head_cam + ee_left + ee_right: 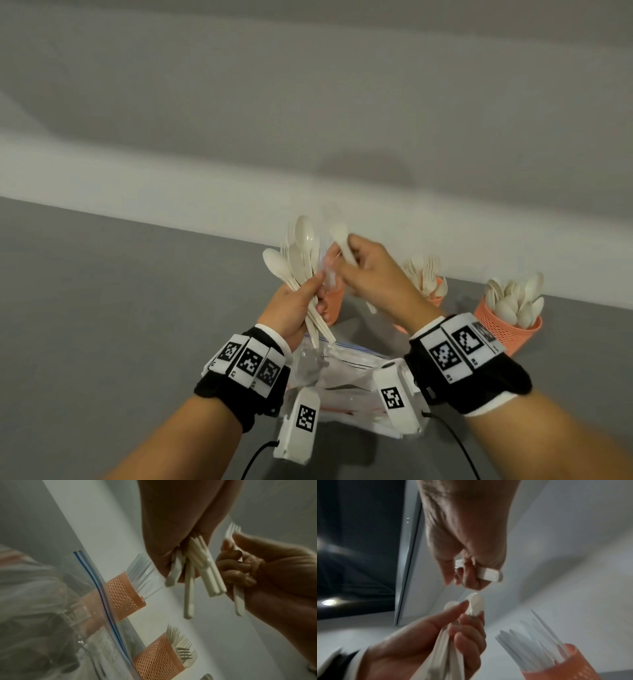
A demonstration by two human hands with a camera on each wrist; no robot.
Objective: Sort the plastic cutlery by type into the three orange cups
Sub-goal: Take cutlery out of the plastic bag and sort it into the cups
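Note:
My left hand grips a bunch of white plastic spoons and forks, heads up, above the table. My right hand pinches a single white piece just right of the bunch. The left wrist view shows this piece as a fork with its tines up. Three orange mesh cups stand behind the hands. The left cup holds knives, the middle cup holds forks, and the right cup holds spoons. In the right wrist view the fork's handle sticks out of my right fist, above the spoon bowls.
A clear zip bag with a blue seal lies on the grey table under my wrists. A pale wall runs close behind the cups. Cables trail from the wrist cameras toward the table's near edge.

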